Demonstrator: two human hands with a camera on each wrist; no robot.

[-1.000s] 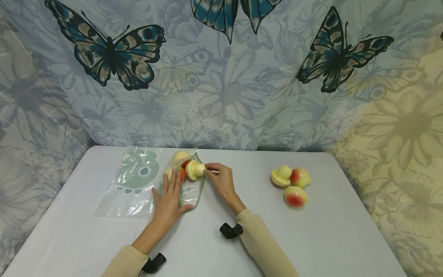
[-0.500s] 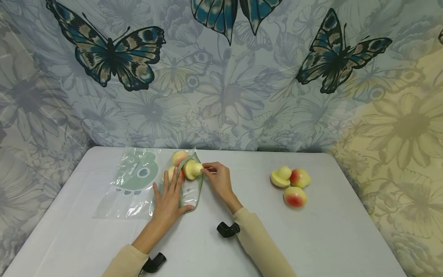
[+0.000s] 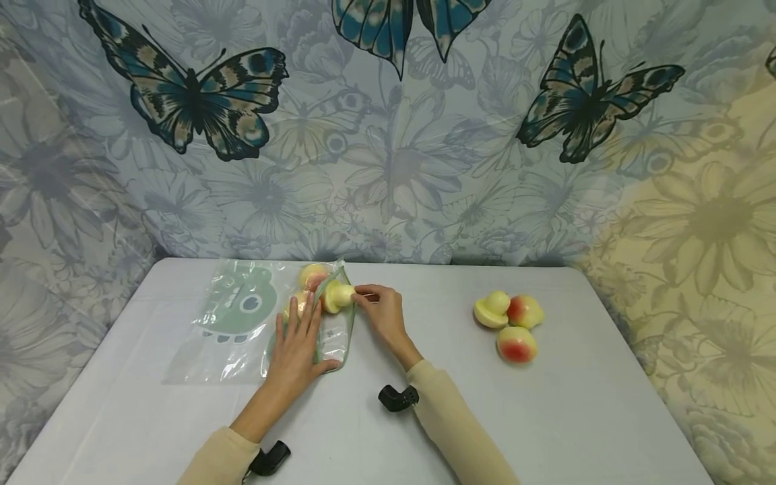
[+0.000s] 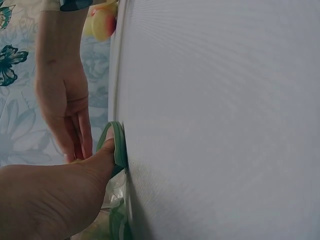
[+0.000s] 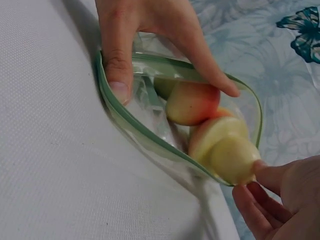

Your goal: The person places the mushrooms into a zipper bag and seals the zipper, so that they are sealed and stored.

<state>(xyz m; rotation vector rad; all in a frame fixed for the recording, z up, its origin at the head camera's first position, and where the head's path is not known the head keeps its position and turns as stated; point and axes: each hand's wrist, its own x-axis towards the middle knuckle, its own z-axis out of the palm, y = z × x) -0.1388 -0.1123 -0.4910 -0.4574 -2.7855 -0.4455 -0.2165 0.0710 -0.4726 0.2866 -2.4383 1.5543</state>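
A clear zip bag [image 3: 242, 296] with green edging and a green cartoon print lies on the table's left side. Its mouth faces right and gapes. My left hand [image 3: 294, 350] rests on the bag with fingers spread; in the right wrist view its thumb [image 5: 120, 75] presses inside the lower green rim [image 5: 135, 122] and a straight finger touches the upper rim. My right hand [image 3: 384, 316] pinches the narrow end of a yellow mushroom-shaped piece [image 5: 232, 155], which sits partly in the mouth. Red-and-yellow peaches [image 5: 192, 102] lie inside the bag, partly hidden by the green edging.
On the right of the white table [image 3: 448, 417] lie a yellow knobbed piece [image 3: 492, 308] and two red-yellow peaches [image 3: 517, 343], close together. A butterfly-patterned cloth [image 3: 400, 155] hangs behind the table. Black wrist cameras [image 3: 397, 399] jut from both sleeves.
My right hand has shifted slightly left, carrying the yellow piece a little deeper into the bag's mouth. My left hand stays on the bag, its fingers moved only slightly.
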